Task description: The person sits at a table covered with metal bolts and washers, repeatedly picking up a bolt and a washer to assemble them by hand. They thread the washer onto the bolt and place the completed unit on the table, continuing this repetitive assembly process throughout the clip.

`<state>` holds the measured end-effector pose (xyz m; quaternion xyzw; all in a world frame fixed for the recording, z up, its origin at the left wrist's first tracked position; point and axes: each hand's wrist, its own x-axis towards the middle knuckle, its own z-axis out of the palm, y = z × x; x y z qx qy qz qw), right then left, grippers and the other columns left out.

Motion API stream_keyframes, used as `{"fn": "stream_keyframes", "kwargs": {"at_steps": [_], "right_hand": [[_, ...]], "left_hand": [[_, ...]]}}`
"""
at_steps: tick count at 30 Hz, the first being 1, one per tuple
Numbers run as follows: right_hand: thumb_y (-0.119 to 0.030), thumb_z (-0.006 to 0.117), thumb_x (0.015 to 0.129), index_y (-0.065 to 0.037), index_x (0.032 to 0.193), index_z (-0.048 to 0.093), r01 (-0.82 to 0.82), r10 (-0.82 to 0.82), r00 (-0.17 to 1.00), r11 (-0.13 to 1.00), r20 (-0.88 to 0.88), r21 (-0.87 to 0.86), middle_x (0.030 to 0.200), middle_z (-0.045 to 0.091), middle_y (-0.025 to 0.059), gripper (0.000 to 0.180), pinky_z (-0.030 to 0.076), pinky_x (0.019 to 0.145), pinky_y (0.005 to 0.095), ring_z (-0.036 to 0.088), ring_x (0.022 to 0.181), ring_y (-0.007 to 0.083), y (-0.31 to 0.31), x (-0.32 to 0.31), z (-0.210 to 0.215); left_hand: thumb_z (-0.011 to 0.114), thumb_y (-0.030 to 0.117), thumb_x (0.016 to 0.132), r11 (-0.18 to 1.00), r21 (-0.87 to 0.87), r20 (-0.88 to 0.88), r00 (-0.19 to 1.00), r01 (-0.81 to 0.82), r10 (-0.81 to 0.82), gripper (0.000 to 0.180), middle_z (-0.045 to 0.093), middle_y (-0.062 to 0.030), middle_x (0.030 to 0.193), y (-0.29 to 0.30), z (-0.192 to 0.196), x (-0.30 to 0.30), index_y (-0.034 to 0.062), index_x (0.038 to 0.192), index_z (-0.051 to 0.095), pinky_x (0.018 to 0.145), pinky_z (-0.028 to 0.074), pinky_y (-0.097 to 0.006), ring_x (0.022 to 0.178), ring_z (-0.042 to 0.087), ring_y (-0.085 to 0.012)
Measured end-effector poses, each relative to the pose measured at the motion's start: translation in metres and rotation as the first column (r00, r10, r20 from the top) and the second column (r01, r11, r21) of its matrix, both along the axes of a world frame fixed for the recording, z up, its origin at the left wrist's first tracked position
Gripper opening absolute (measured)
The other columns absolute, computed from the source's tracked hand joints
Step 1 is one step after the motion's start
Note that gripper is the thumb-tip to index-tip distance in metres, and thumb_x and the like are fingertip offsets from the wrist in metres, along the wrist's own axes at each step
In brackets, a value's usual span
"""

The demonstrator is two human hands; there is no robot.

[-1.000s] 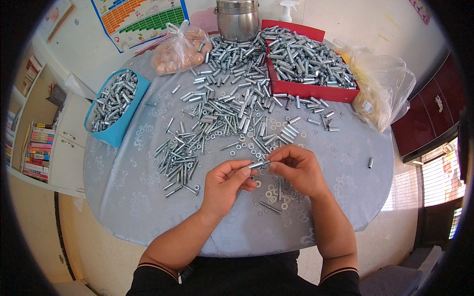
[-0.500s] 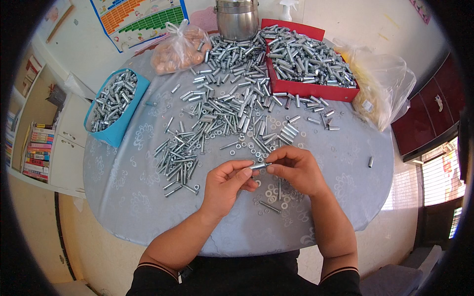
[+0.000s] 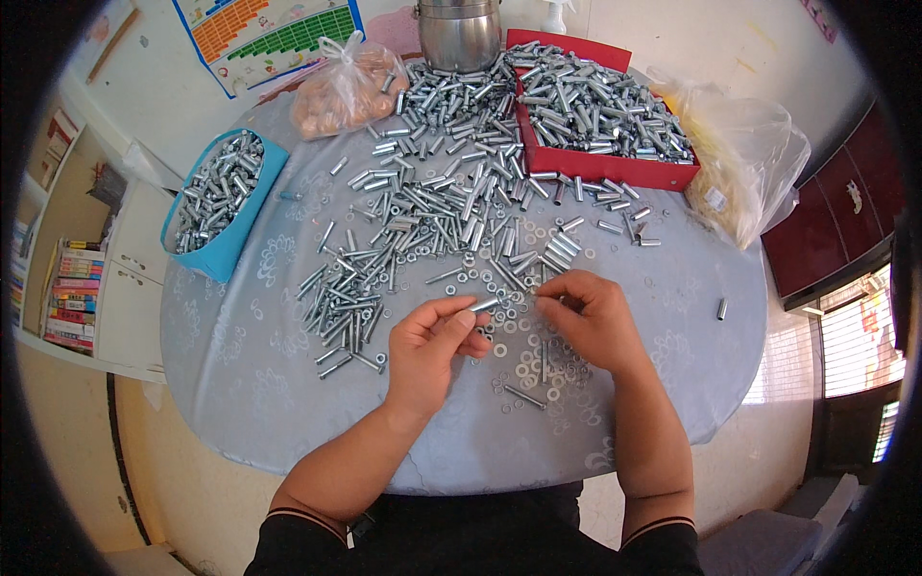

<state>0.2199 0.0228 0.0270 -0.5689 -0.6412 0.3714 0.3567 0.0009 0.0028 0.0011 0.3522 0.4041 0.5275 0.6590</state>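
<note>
My left hand pinches a short silvery metal sleeve between thumb and fingers, its free end pointing right. A short gap to the right, my right hand has its thumb and fingertips drawn together above the small parts; whatever lies between them is too small to make out. Pale flat washers are scattered below and between the hands, near a loose bolt. Hex nuts lie just beyond my left hand. Farther left is a heap of long bolts.
A blue container full of metal sleeves stands at left. A red box, heaped with more, sits at back right beside a plastic bag. A steel pot and a bag of round brown items stand at the back.
My right hand has come away from the sleeve's end and shifted slightly right and up. My left hand has drawn a little left, still holding the sleeve, now tilted up more.
</note>
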Motion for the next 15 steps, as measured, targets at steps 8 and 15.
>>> {"fn": "stream_keyframes", "kwargs": {"at_steps": [8, 15], "right_hand": [[-0.009, 0.070, 0.077, -0.004, 0.091, 0.069, -0.098, 0.065, 0.986, 0.972, 0.155, 0.215, 0.084, 0.064, 0.0112, 0.014, 0.050, 0.066, 0.0349, 0.062, 0.073, 0.0261, 0.003, 0.000, -0.003], [-0.009, 0.070, 0.076, -0.005, 0.087, 0.068, 0.074, -0.130, 0.969, 0.965, 0.211, 0.252, 0.084, 0.063, 0.0103, 0.012, 0.050, 0.066, 0.0366, 0.062, 0.074, 0.0286, 0.004, 0.002, -0.003]], "left_hand": [[0.058, 0.009, 0.093, 0.999, 0.006, 0.036, 0.998, -0.047, 0.047, 0.023, 0.069, -0.0133, 0.095, 0.001, -0.002, -0.003, -0.0012, 0.114, 0.061, 0.063, 0.056, -0.028, 0.069, 0.066, -0.0151], [0.058, 0.009, 0.093, 0.998, 0.001, 0.031, 0.998, -0.056, 0.056, 0.023, 0.069, -0.0133, 0.095, 0.001, -0.001, -0.004, -0.0016, 0.113, 0.061, 0.063, 0.056, -0.028, 0.069, 0.066, -0.0149]]}}
